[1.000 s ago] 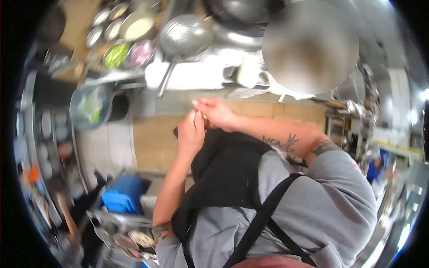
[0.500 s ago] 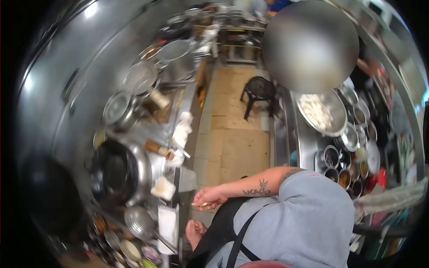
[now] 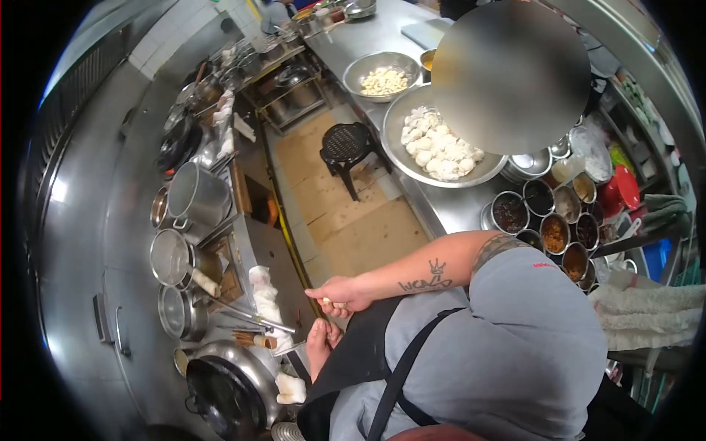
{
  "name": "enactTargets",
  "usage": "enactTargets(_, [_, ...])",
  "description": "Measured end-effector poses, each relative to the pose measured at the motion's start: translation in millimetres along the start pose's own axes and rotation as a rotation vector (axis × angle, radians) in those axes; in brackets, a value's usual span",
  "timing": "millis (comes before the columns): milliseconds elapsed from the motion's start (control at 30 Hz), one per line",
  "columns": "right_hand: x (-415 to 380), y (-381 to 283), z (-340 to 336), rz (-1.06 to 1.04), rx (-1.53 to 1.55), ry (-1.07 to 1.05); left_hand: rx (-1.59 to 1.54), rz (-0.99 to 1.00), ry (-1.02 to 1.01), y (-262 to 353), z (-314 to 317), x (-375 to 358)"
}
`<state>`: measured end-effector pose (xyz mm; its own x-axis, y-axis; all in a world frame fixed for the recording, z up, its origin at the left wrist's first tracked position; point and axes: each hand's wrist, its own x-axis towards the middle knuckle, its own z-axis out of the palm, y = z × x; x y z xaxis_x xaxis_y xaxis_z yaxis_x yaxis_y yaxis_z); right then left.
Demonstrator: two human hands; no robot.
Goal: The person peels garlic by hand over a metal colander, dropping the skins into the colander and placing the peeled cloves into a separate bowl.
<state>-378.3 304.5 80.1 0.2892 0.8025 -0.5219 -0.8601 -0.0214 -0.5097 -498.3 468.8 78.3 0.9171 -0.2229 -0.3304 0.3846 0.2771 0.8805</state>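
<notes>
My right hand [image 3: 340, 297], at the end of a tattooed forearm, is held over the black apron at the counter side. Its fingers are curled round a few small pale pieces that look like garlic cloves [image 3: 337, 303]. Just below it is my left hand [image 3: 321, 345], its fingers curled in; whatever they may hold is hidden. The two hands are close together but apart. On the right-hand counter a large steel bowl [image 3: 403, 163] carries many whitish chunks like garlic bulbs. Behind it, a smaller steel bowl [image 3: 353, 79] has smaller yellowish pieces.
A black stool [image 3: 347, 143] stands on the cardboard-covered floor [image 3: 360, 242]. To the left, the cooking line has a wok [image 3: 224, 397], a tall pot [image 3: 198, 195], strainers [image 3: 169, 257] and folded cloths [image 3: 263, 294]. Several sauce containers [image 3: 554, 232] crowd the right counter; towels [image 3: 647, 312] hang nearby.
The view has turned toward the right counter, bringing both bowls into fuller sight. My right hand has turned and its fingers now show pale pieces; my left hand stays just below it.
</notes>
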Motion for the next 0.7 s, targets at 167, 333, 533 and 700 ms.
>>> enactTargets(167, [-4.3,-25.4,-11.7,-0.119,-0.05,0.18,-0.183,-0.127,0.043,14.3,28.0,52.8])
enactTargets(333, [18.3,-32.3,-30.9,-0.114,0.079,0.234,-0.232,-0.151,-0.024,21.4,-1.7,87.6])
enactTargets(533, [54.6,-55.1,-48.2,-0.263,0.067,0.355,-0.307,-0.203,-0.102,54.5,-37.7,142.6])
enactTargets(700, [70.4,-82.5,-38.2,-0.466,0.248,0.426,-0.336,-0.153,-0.108,76.9,-56.8,195.8])
